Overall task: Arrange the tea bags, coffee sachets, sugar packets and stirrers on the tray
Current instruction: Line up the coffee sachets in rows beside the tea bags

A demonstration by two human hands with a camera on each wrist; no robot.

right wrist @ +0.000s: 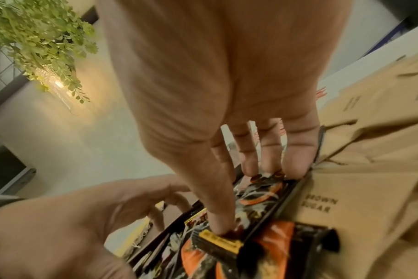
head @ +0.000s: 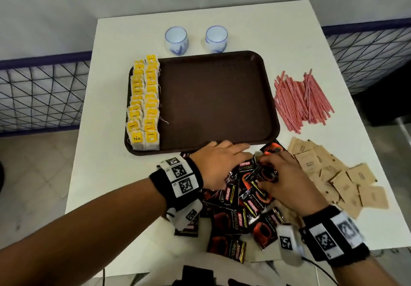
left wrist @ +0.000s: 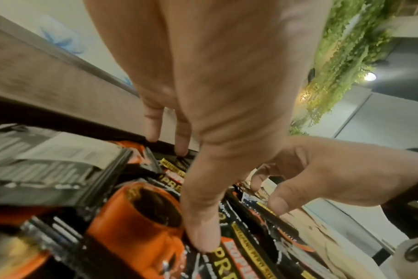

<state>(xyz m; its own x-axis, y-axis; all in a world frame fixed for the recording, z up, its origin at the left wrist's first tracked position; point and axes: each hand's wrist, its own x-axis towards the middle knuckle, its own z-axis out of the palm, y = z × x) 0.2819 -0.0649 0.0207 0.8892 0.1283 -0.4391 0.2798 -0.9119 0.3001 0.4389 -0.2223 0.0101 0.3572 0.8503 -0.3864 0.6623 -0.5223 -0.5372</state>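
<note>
- brown rectangular plastic tray (head: 213, 99) sits at the centre of the white table (head: 106, 112).
- yellow-tagged tea bags (head: 144, 105) lie in 2 overlapping columns along the tray's left side; the remaining tray floor is bare.
- black and orange foil coffee sachets (head: 231, 219) lie in a loose pile on the table, just beside the tray's near edge.
- left hand (head: 216, 163) rests on the pile with fingers extended toward the tray's near rim; the thumb (left wrist: 200, 236) presses on a sachet; nothing is gripped.
- right hand (head: 287, 181) is on the pile with thumb (right wrist: 222, 224) and fingers (right wrist: 296, 162) clamped on a small stack of sachets.
- tan paper brown-sugar packets (head: 340, 174) are scattered on the table to the right of the sachets, some touching them.
- red-and-white striped stirrers (head: 300, 101) lie in a heap on the table right of the tray.
- 2 white cups with blue pattern (head: 195, 40) stand upright beyond the tray's far edge.
</note>
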